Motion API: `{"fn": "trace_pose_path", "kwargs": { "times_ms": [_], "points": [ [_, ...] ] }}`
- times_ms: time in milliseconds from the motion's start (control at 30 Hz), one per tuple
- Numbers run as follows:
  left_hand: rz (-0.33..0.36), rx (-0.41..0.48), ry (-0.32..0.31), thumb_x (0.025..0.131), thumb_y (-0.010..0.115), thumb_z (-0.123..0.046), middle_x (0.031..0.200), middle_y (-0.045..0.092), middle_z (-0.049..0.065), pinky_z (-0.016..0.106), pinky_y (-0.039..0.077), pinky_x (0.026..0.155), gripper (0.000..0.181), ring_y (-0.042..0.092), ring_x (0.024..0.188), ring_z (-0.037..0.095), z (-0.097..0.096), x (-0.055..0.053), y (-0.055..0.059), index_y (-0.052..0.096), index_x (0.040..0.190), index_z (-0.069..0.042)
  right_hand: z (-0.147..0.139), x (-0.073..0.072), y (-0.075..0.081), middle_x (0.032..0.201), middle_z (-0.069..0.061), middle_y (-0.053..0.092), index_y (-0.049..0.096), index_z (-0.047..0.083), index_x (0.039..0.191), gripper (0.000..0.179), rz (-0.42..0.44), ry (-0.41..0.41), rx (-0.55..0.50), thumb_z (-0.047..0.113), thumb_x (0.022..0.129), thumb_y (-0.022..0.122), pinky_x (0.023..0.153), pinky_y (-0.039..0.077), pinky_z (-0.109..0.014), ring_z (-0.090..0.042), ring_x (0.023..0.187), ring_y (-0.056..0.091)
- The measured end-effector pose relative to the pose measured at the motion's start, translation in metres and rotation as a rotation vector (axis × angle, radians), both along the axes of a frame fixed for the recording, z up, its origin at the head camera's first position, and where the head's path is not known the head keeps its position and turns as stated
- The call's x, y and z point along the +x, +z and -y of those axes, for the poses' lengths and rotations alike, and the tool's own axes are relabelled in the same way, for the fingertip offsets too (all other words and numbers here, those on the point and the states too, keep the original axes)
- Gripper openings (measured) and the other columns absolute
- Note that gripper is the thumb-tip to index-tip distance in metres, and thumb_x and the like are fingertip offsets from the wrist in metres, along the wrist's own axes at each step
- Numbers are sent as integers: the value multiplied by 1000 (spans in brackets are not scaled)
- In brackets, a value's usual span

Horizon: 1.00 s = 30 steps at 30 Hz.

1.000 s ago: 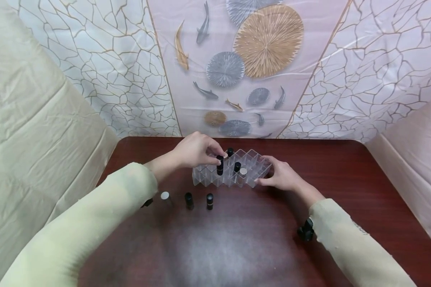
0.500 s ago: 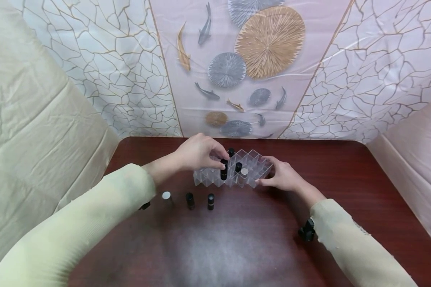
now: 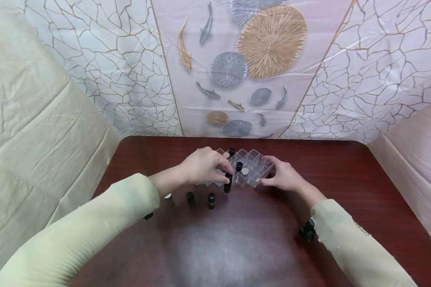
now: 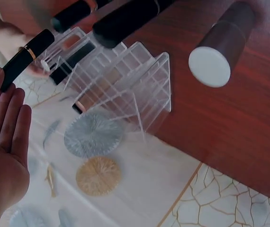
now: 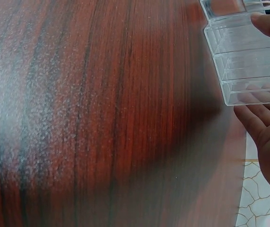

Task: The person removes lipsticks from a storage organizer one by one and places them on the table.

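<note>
My left hand (image 3: pixel 205 166) pinches a black lipstick tube (image 3: pixel 228 184) near its top, just at the front edge of the clear lipstick organizer (image 3: pixel 252 160). In the left wrist view that lipstick (image 4: pixel 27 55) shows a gold band and points away from the fingertips. At the organizer's right end, my right hand (image 3: pixel 283 174) holds it, with thumb in front and fingers behind. Several tubes stand in the compartments: a black one (image 3: pixel 232 152) at the back, another black one (image 3: pixel 239 166) in the middle, and a white-topped one (image 3: pixel 244 172) by the front.
Left of the organizer's front, a white-topped tube (image 3: pixel 169 199), a black tube (image 3: pixel 190 200) and a black tube with a gold band (image 3: pixel 211 201) stand on the dark red wooden table (image 3: pixel 237 243). A patterned cloth (image 3: pixel 233 99) hangs along the table's back edge.
My left hand has brought the lipstick from over the organizer's left part towards me and slightly right, to its front edge. The right hand has kept its hold.
</note>
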State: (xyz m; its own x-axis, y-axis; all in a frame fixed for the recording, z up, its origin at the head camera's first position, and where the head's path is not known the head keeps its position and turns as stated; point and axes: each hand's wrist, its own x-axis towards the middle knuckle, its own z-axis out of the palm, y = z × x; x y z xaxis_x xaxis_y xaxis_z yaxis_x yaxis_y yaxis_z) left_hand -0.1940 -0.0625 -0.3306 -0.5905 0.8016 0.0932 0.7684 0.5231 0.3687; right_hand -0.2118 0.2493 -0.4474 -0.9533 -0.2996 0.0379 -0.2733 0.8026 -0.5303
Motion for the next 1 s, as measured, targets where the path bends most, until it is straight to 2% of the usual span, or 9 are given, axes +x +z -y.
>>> {"fn": "trace_pose_path", "kwargs": {
  "times_ms": [333, 567, 733, 1000],
  "points": [
    [13, -47, 21, 79, 79, -31, 93, 72, -18, 19, 50, 76, 20, 64, 87, -5, -6, 10, -21, 76, 99, -29, 1, 0, -1, 119, -13, 64, 44, 9, 140, 94, -6, -5, -12, 52, 67, 83, 88, 49, -43, -26, 98, 61],
    [29, -59, 29, 78, 80, -31, 92, 72, -17, 21, 51, 74, 19, 65, 86, -3, -10, 15, -29, 76, 96, -27, 0, -1, -2, 120, -13, 63, 43, 9, 141, 95, 0, -4, -6, 55, 67, 82, 89, 49, -44, -25, 100, 61],
    [21, -76, 39, 77, 80, -33, 91, 72, -18, 19, 50, 73, 17, 64, 86, -6, -11, 17, -37, 75, 94, -31, 1, 0, 0, 119, -13, 63, 43, 10, 141, 95, 8, -7, -15, 54, 66, 83, 89, 49, -44, -25, 101, 61],
    [37, -53, 30, 77, 81, -31, 89, 72, -17, 19, 51, 71, 16, 64, 83, -5, -13, 19, -47, 75, 91, -30, 1, 0, -1, 115, -15, 65, 43, 9, 141, 94, -4, -6, 1, 53, 67, 82, 87, 49, -44, -26, 96, 61]
  ]
}}
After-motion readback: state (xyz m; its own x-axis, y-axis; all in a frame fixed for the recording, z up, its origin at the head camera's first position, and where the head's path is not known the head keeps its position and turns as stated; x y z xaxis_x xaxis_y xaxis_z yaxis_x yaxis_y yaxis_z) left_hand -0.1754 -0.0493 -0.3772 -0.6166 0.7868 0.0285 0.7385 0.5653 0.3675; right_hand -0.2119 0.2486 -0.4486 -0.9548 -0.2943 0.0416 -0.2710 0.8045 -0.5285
